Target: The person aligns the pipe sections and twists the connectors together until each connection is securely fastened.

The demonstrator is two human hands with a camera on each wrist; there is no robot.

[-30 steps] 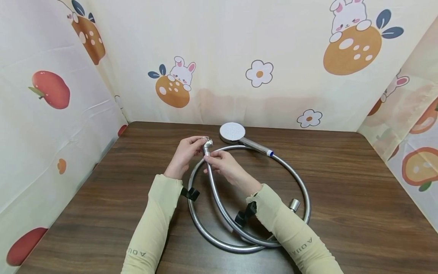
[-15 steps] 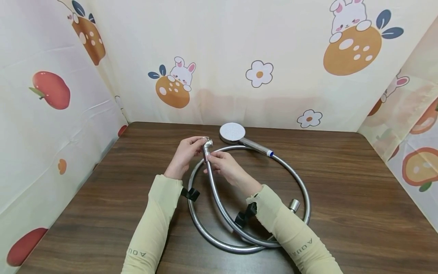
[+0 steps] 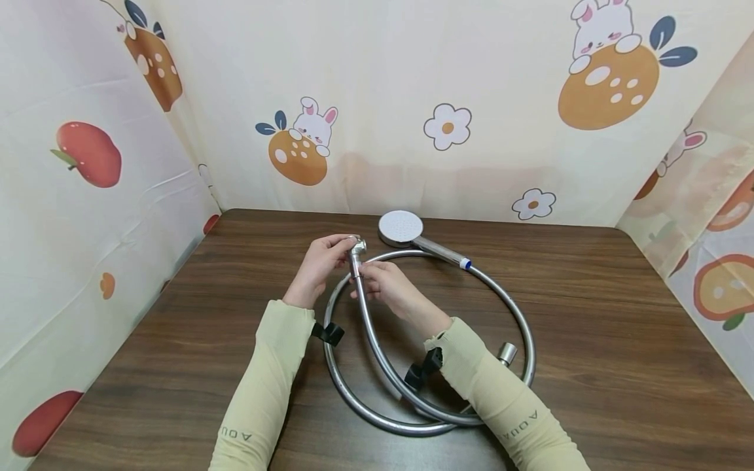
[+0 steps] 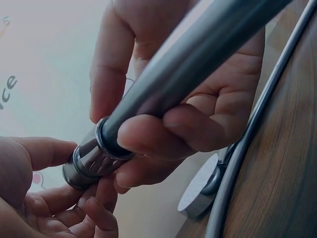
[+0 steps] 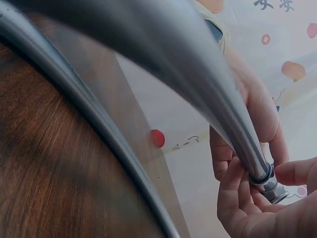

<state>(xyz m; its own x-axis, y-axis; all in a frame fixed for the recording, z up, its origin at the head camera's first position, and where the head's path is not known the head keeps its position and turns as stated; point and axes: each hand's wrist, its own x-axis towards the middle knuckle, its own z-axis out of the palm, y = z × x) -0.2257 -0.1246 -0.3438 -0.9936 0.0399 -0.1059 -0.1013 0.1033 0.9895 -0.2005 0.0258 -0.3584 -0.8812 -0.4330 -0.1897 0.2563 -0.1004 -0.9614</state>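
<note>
Raised above the table is one end of a silver shower hose (image 3: 371, 333), tipped by a shiny metal nut (image 3: 357, 246). My left hand (image 3: 315, 269) pinches that nut between thumb and fingers. Just below it, my right hand (image 3: 396, 288) holds the hose's end sleeve. In the left wrist view, the right fingers (image 4: 148, 136) curl round the sleeve while the left thumb and fingers grip the nut (image 4: 81, 166). The right wrist view shows both hands meeting at the nut (image 5: 272, 191). The hose's remaining length lies coiled on the table, partly hidden under the right forearm.
A shower head (image 3: 400, 227) lies face up at the table's back edge, its handle (image 3: 440, 250) over the coil. To the right rests the hose's other metal end fitting (image 3: 506, 353). Printed cloth (image 3: 377, 150) surrounds the dark wooden table (image 3: 589, 314).
My right thumb and fingertips have shifted slightly to the right around the sleeve. The left hand, nut and coiled hose stay in place.
</note>
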